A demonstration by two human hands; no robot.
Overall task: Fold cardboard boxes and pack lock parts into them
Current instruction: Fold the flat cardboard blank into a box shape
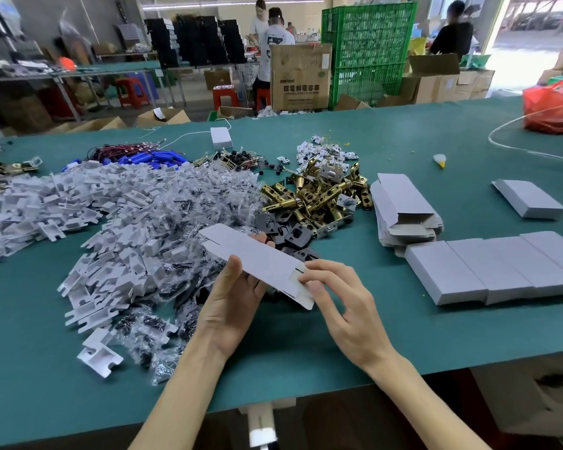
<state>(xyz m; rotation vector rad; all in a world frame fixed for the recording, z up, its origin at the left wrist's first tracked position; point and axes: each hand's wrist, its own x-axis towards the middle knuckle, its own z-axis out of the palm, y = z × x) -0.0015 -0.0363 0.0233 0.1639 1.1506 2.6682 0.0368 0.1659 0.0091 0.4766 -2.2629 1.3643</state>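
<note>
Grey-white card, a flat blank (260, 258), is held up off the table (403, 345), over the near edge of the heaps of parts and resting on nothing. The left hand (231, 306) grips it from below, thumb on the near long edge and fingertips curling up over the far edge. The right hand (348, 306) pinches the near end flap between thumb and forefinger, its other fingers loose and spread. The blank does not look opened into a tube yet, so the folding seems to be at its start, and no lock part is in it. The pinch sits right beside a slit cut in the flap, so a hard pull or twist there could tear the card or crease it off the scored line, and the box would then not close square. The left hand holds only by the edges, so an uneven squeeze might buckle a panel or let the card spring out into the bags (182, 306) below. The latches (316, 196) and plates (290, 232) lie just beyond, and reaching for them with a half-formed box in one hand could crush it. The stack (403, 206) and the finished boxes (488, 271) lie well apart to the right, out of harm's way
</note>
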